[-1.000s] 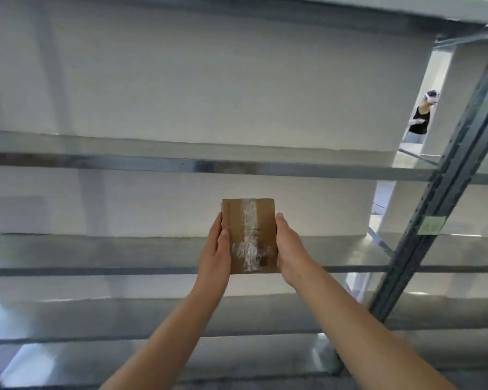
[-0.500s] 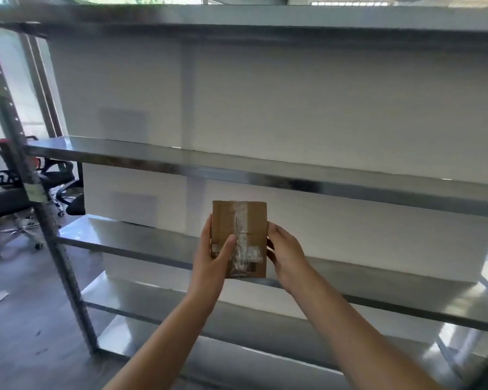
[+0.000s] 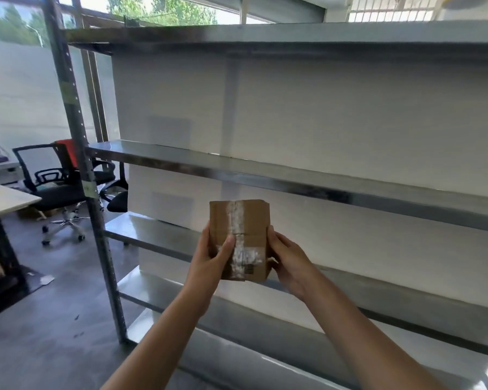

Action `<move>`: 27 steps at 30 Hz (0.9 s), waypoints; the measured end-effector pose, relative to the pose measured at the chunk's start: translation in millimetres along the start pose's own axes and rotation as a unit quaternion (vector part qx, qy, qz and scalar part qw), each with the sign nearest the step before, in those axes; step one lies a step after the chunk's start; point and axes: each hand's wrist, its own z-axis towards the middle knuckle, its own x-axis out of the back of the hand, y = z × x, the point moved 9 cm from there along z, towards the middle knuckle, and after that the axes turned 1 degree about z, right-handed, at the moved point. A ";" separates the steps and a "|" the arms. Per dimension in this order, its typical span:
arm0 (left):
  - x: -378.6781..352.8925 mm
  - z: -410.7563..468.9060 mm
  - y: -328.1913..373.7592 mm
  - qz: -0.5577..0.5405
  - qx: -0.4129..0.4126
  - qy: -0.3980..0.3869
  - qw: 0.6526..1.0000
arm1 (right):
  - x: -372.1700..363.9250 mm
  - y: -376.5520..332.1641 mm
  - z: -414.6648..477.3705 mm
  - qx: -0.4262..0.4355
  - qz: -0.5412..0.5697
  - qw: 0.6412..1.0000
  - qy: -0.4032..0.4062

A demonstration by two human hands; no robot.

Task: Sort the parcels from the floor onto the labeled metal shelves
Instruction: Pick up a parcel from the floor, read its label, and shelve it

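One cardboard parcel (image 3: 240,240) is showing, two hands, left hand (image 3: 209,258) and right hand (image 3: 289,261), five metal shelves (image 3: 293,178), two office chairs (image 3: 54,190), and one desk (image 3: 3,199).

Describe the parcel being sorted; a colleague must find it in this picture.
Start at the metal shelves filling the view. In front, left hand and right hand hold a small brown cardboard parcel, the only box, with white tape down its face.

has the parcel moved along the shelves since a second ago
Yes. The parcel, held in both hands, has gone left along the rack, toward the left upright post.
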 end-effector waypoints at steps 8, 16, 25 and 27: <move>9.9 7.9 20.4 0.006 -0.045 0.040 0.998 | 0.2 -6.6 4.2 0.040 0.011 0.999 0.026; 14.5 13.8 3.1 0.012 -0.041 0.066 0.997 | 18.7 -14.9 -2.3 0.073 0.028 0.994 0.073; -9.1 16.3 -0.5 -0.036 -0.023 0.095 0.995 | 26.9 -31.0 -1.8 0.104 -0.011 0.987 0.124; -13.7 15.9 1.1 -0.041 -0.022 0.100 0.994 | 29.2 -29.4 -1.3 0.093 -0.010 0.987 0.129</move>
